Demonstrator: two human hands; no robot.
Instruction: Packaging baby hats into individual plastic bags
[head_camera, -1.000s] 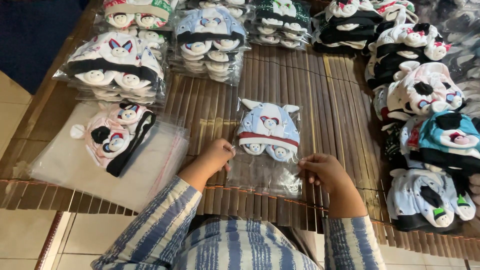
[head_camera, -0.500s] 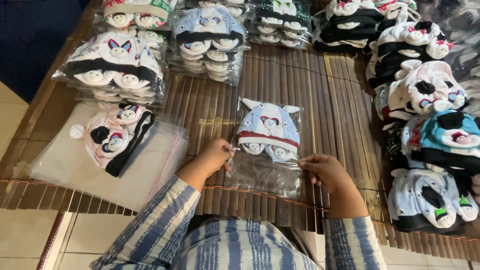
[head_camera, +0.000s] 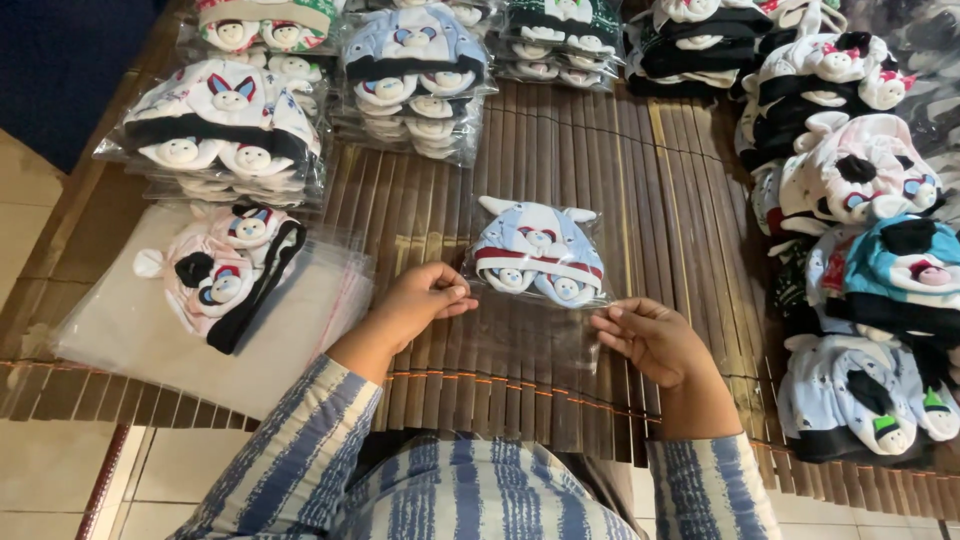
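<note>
A light blue baby hat (head_camera: 538, 252) with small ears and a red-and-white band sits inside a clear plastic bag (head_camera: 530, 335) on the brown bamboo mat (head_camera: 640, 180). My left hand (head_camera: 420, 300) pinches the bag's left edge beside the hat. On the right edge, my right hand (head_camera: 650, 338) pinches the bag with thumb and fingers. The bag's open lower part lies flat toward me between both hands.
A pink and black hat (head_camera: 225, 270) lies on a stack of empty clear bags (head_camera: 120, 330) at left. Piles of bagged hats (head_camera: 415, 70) line the far side. Loose hats (head_camera: 870, 260) are heaped along the right edge. Tiled floor shows at bottom left.
Both hands have stayed on the bag's edges; the left hand's fingers shifted slightly along the left edge. The hat in the bag has barely moved.
</note>
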